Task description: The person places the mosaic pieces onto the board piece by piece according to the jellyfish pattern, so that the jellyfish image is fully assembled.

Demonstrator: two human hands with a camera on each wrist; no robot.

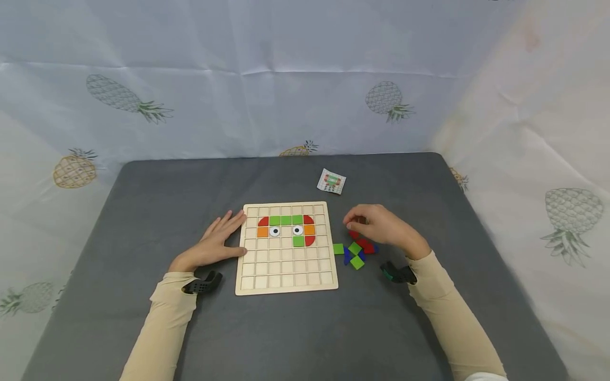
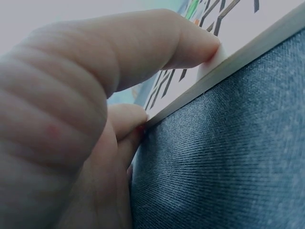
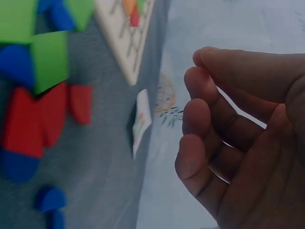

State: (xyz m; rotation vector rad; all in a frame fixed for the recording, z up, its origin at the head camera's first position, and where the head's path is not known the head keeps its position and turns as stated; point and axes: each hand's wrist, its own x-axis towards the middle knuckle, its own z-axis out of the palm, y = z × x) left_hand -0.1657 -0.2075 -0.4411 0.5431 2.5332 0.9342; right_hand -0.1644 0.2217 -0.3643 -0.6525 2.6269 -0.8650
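Right fingers (image 3: pixel 196 115), curled together, partly hide a red piece (image 1: pixel 353 234); left fingers (image 1: pixel 233 227) spread against the board (image 1: pixel 286 269).

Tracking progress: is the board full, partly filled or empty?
Partly filled: the board has coloured pieces and eyes on it, but its bottom rows are bare.

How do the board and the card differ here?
The board is much larger than the card. The board is tan; the card is mostly white. The left hand touches the board, while no hand touches the card. Both lie on the table and show red and green.
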